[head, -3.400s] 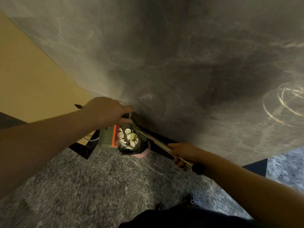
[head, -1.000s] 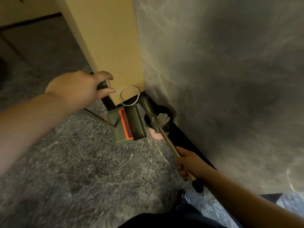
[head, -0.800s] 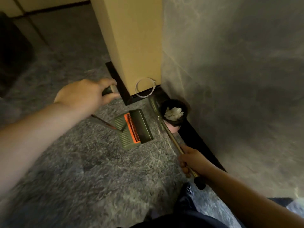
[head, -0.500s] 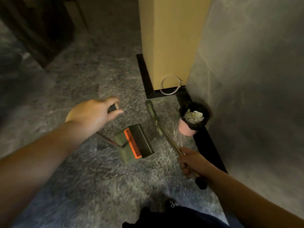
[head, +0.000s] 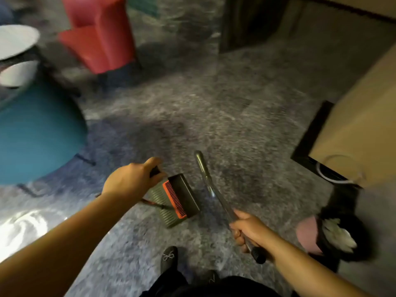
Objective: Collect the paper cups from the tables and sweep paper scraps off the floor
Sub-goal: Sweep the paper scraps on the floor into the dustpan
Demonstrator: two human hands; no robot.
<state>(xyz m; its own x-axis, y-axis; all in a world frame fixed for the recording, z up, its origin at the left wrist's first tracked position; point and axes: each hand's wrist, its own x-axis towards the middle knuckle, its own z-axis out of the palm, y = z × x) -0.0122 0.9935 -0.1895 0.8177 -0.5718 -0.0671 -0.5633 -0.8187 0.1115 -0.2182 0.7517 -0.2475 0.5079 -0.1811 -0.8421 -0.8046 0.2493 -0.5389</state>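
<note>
— Both hands busy?

— Yes. The left hand [head: 130,181] has its fingers curled round a dark handle [head: 154,171], and from it the green dustpan [head: 175,199] with its orange comb hangs just beyond and to the right of the knuckles, tilted above the grey speckled floor [head: 192,116].

— And the other one?

— The right hand [head: 248,229] grips the metal broom shaft [head: 211,190] near its black end cap. The shaft runs forward and left from that hand, ending between the two hands, just beside the dustpan.

— Where are the paper scraps?

— Well to the right of the right hand: a pink bin with a black liner [head: 321,236], white crumpled paper [head: 336,232] showing at its mouth. It is blurred, so I cannot tell cups from scraps.

— Anything else around?

— Far ahead of the left hand, a red chair [head: 98,35]; out to its left, a teal round surface [head: 36,133] and a white round table [head: 15,40]. Beyond the right hand stands a tan panel [head: 360,116] with a white cable loop [head: 334,170] at its foot.
</note>
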